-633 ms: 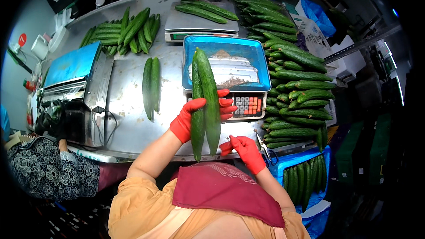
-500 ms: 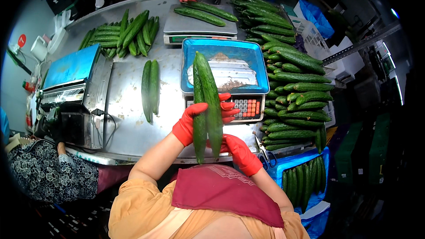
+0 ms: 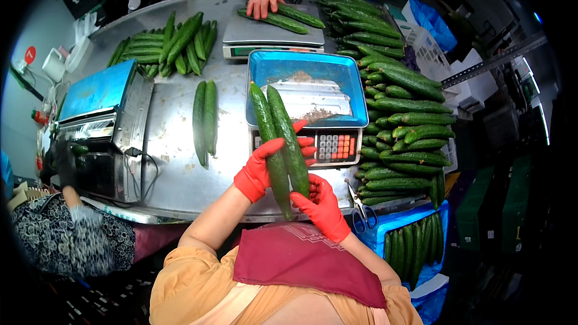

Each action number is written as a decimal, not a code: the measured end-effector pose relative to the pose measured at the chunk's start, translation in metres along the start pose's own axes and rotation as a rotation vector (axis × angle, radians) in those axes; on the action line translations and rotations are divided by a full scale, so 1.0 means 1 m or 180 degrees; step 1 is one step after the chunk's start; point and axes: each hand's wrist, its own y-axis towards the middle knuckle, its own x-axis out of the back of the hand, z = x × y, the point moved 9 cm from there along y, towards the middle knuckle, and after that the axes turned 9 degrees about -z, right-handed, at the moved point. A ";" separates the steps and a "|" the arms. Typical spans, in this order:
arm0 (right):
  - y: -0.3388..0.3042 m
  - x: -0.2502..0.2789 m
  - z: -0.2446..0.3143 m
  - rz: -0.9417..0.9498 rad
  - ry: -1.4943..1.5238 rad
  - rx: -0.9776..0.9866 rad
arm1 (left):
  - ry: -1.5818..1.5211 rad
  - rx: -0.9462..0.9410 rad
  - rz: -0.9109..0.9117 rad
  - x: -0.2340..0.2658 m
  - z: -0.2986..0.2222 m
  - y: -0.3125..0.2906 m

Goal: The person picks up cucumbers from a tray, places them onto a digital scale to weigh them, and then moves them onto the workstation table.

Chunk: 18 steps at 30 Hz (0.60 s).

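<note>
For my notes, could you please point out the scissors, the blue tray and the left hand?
Scissors (image 3: 359, 204), head view, near the pivot.
Blue tray (image 3: 310, 64), head view, bare inside.
Left hand (image 3: 256, 170), head view, thumb base.

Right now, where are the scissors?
In the head view, the scissors lie toward the right at the near edge of the metal table, between the gloved right hand and the big cucumber pile.

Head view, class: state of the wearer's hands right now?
Left hand: closed around two cucumbers.
Right hand: holding the right cucumber by its lower end.
</note>
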 end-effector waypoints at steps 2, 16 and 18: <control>0.001 -0.001 -0.002 0.0081 0.0140 -0.0120 | -0.0043 -0.0079 -0.0032 0.000 -0.002 0.000; 0.001 0.027 -0.002 0.0125 -0.0283 0.0112 | -0.0189 -0.0103 -0.0085 -0.007 -0.004 0.005; 0.003 0.018 0.013 0.0311 -0.0058 0.0425 | -0.0175 -0.0067 -0.0042 -0.007 -0.001 0.007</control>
